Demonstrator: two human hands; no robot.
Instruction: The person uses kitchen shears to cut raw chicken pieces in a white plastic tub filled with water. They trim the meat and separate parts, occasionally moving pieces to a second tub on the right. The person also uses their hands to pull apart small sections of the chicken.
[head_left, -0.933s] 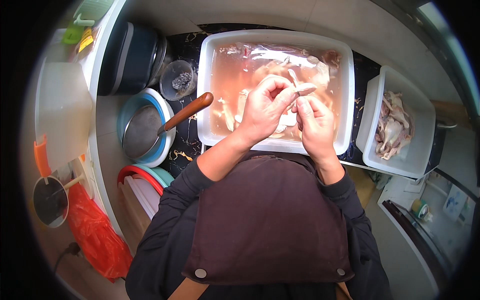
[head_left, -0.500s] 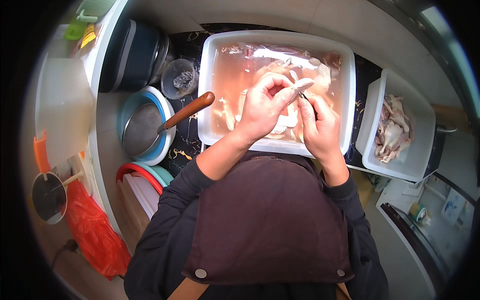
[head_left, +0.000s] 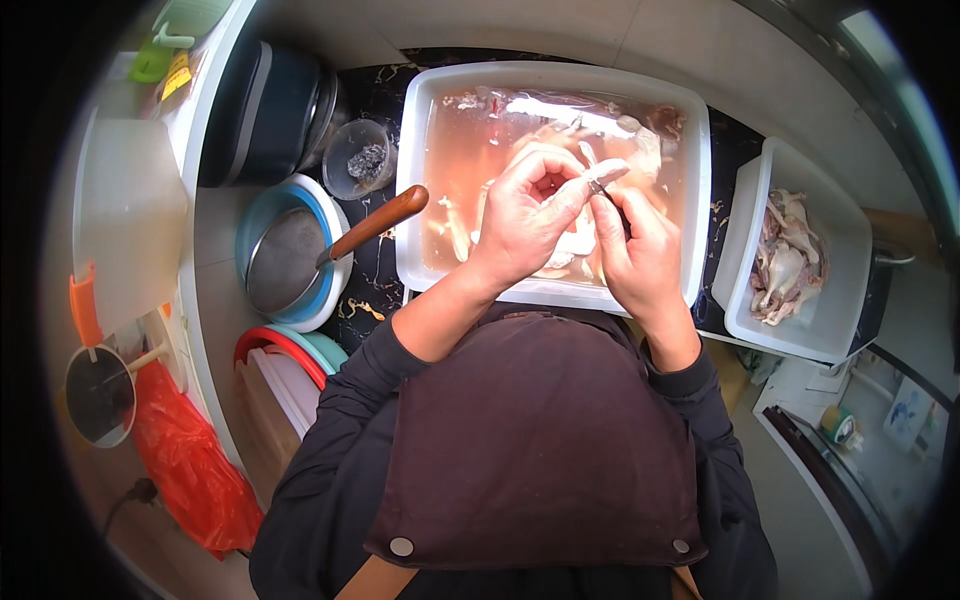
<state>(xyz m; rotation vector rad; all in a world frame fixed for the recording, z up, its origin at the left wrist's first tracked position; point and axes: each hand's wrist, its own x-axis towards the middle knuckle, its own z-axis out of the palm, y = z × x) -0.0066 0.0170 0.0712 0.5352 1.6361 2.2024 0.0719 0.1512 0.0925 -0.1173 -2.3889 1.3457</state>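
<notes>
Over a large white tub [head_left: 404, 215] of cloudy pinkish water, my left hand [head_left: 525, 208] is closed on a pale piece of poultry [head_left: 610, 172], pinched between thumb and fingers. My right hand [head_left: 642, 250] grips a small dark tool [head_left: 624, 212]. Its narrow tip meets the underside of the piece; fingers hide most of it, so its kind is unclear. Other pale poultry pieces [head_left: 572, 243] lie in the water below my hands.
At the right, a white bin [head_left: 742, 240] holds plucked birds [head_left: 785, 268]. To the left, a wooden-handled strainer [head_left: 285, 262] rests in a blue basin [head_left: 246, 232], its handle reaching toward the tub. Behind it stands a clear tub [head_left: 345, 180] with a metal scourer [head_left: 367, 160].
The tool's tip has shifted slightly left along the piece, and my right hand has turned a little. My left hand keeps its hold in nearly the same place.
</notes>
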